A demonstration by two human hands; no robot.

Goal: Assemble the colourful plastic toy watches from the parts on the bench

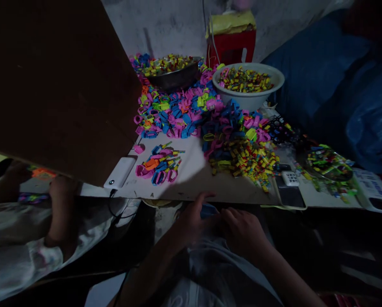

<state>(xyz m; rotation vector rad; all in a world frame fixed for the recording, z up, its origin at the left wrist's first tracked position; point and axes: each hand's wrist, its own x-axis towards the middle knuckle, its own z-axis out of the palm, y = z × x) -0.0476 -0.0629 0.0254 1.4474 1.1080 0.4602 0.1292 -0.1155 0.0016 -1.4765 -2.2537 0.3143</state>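
My left hand [191, 219] is just below the table's front edge, its thumb raised and its fingers closed around a blue plastic piece [208, 210]. Close beside it, my right hand [242, 224] has its fingers bent and pressed together; what they hold is hidden. Straight ahead on the table lies a small group of pink, blue and orange plastic bands [158, 164], some with yellow patterned tubes sticking out. To the right of that group is a heap of small yellow wrapped tubes [253, 162]. Behind both spreads a big pile of coloured plastic bands [178, 113].
A dark metal bowl [174, 80] and a white basin [246, 100] hold more yellow tubes. A white power bank [120, 171], a phone [291, 197] and a tall cardboard panel [59, 85] stand about. Another person's hand [62, 187] is at left; someone in blue [319, 81] sits right.
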